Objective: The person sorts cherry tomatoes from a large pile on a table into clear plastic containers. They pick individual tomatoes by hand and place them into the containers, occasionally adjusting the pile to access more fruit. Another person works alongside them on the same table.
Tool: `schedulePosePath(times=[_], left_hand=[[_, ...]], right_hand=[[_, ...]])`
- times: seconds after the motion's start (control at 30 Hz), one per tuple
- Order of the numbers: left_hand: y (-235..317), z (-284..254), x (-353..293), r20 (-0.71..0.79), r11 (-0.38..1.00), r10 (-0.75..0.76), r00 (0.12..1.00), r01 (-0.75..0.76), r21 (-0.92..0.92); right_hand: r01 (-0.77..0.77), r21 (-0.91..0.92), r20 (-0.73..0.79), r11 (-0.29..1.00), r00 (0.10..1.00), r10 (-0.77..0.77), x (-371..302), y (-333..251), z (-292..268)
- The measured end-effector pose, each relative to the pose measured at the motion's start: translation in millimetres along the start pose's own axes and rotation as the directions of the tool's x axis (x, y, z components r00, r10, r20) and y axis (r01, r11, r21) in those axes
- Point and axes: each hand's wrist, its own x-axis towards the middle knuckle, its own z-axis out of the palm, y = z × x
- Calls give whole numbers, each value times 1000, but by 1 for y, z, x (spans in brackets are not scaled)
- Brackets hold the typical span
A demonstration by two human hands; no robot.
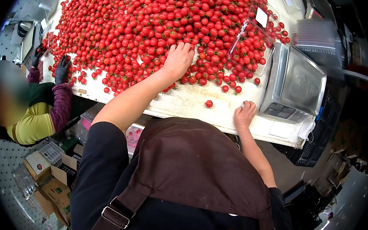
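Small red tomatoes are lying in a broad heap across the pale surface, and the left hand is resting on the near part of that heap, its fingers bent and held close together, touching the fruit; whether it is pinching any, I cannot tell. The right hand is resting near the front edge of the surface, fingers loosely curled; its inner side is hidden, so I cannot tell if it is holding anything. The tomatoes are looking round and glossy, many showing green stem tops, and a single tomato is sitting apart between the heap and the near edge. Right of the heap, a clear plastic box is holding more tomatoes, and a silver scale is standing just beyond the right hand. At far left, a co-worker wearing dark gloves is reaching to the heap's edge.
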Motion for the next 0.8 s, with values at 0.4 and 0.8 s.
schedulePosePath(times=[0.4, 0.8], left_hand=[[-44, -19, -21, 293, -314, -467, 834, 153, -937], [-21, -11, 44, 47, 870, -362, 931, 356, -343]], right_hand=[[-15, -13, 17, 1000, 1000, 15, 0, 0, 1], [-3, -27, 1, 1000, 1000, 3, 2, -2, -2]])
